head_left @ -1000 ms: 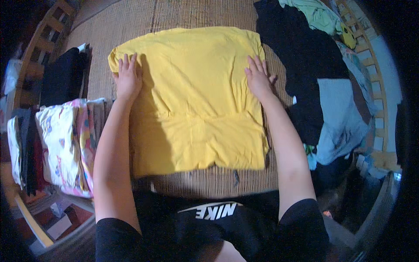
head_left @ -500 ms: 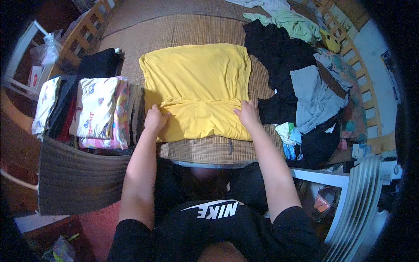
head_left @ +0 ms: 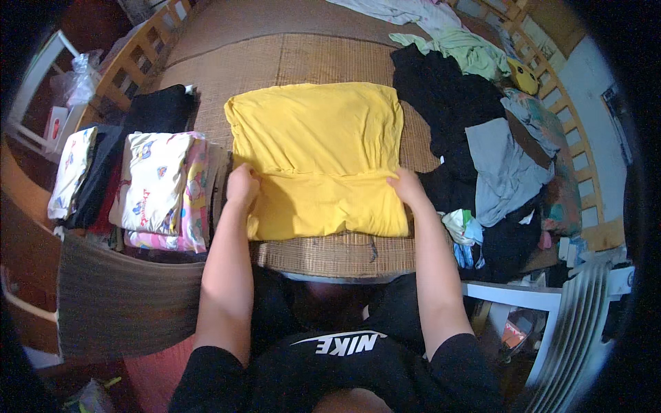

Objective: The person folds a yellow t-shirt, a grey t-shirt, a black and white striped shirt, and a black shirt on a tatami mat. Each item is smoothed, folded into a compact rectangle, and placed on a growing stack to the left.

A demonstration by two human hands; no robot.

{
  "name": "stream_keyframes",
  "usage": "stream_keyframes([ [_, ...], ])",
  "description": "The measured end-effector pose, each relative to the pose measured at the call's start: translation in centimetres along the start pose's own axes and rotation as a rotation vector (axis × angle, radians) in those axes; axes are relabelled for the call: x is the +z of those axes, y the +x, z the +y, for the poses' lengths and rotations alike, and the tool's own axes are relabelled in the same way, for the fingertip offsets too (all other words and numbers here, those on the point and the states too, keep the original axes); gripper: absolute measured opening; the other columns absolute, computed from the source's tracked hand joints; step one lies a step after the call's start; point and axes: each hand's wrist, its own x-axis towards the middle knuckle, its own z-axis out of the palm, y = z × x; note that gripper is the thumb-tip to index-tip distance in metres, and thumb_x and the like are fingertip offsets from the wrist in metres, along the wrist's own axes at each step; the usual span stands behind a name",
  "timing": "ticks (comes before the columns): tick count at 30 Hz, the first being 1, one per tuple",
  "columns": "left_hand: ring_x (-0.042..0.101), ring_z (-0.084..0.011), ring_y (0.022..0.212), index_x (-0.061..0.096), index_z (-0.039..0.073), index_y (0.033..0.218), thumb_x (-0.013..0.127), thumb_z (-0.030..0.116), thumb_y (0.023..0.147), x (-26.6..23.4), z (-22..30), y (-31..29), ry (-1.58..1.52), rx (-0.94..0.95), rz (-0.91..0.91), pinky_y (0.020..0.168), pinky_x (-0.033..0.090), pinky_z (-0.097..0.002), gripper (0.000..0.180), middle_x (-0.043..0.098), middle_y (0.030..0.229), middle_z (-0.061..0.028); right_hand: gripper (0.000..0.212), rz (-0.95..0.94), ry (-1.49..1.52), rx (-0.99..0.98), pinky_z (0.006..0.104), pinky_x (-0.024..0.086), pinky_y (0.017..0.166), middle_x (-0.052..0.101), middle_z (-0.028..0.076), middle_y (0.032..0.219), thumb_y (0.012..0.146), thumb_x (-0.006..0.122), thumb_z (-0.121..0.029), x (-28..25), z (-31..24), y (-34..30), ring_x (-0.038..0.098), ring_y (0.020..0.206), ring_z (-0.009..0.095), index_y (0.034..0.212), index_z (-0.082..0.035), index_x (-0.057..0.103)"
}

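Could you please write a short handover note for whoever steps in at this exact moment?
Left hand: gripping the left edge of the yellow shirt at its fold line.
Right hand: gripping the right edge at the same line.
The shirt lies flat on the woven mat, sides tucked in, near part doubled over.
Done: a stack of folded clothes sits to the left.
Left: finishing this shirt's fold; a pile of unfolded clothes waits on the right.
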Motion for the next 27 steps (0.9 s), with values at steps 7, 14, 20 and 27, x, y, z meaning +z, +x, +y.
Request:
stream_keyframes([
  [7, 0.056, -0.0361, 0.086, 0.053, -0.003, 0.097, 0.057, 0.014, 0.077, 2.4, -3.2, 2.7, -0.239, -0.001, 0.097, 0.074, 0.044, -0.0378, 0.026, 0.058, 0.089, -0.0236, 0.029, 0.472, 0.234, -0.081, 0.0350, 0.044, 0.075, 0.060, 0.020, 0.088, 0.076, 0.063, -0.017, 3.0, 0.6, 2.7, 0.057, 0.086, 0.034, 0.095, 0.003, 0.054],
  [14, 0.053, -0.0403, 0.092, 0.037, -0.001, 0.120, 0.061, 0.012, 0.074, 2.7, -2.6, 1.9, -0.186, 0.127, 0.110, 0.081, 0.043, -0.0384, 0.053, 0.056, 0.099, -0.0251, 0.036, 0.388, 0.465, 0.019, 0.0342, 0.044, 0.077, 0.060, 0.015, 0.093, 0.075, 0.064, -0.018, 3.6, 2.3, 3.8, 0.057, 0.087, 0.028, 0.103, -0.001, 0.050],
  [20, 0.053, -0.0425, 0.092, 0.033, 0.004, 0.116, 0.053, 0.002, 0.075, 2.2, -0.6, 0.3, -0.228, 0.036, 0.003, 0.076, 0.042, -0.0447, 0.045, 0.053, 0.096, -0.0297, 0.014, 0.325, 0.601, -0.072, 0.0258, 0.041, 0.076, 0.057, 0.007, 0.085, 0.077, 0.057, -0.005, 3.8, 1.7, 4.2, 0.053, 0.083, 0.016, 0.090, 0.000, 0.053],
  [27, 0.051, -0.0422, 0.093, 0.037, 0.004, 0.111, 0.042, -0.008, 0.072, 2.0, -1.5, 0.6, -0.209, 0.033, 0.107, 0.079, 0.041, -0.0447, 0.041, 0.054, 0.096, -0.0276, 0.012, 0.380, 1.035, -0.101, 0.0247, 0.041, 0.075, 0.056, 0.004, 0.082, 0.075, 0.052, 0.004, 3.9, 2.0, 5.5, 0.053, 0.080, 0.014, 0.087, -0.001, 0.052],
])
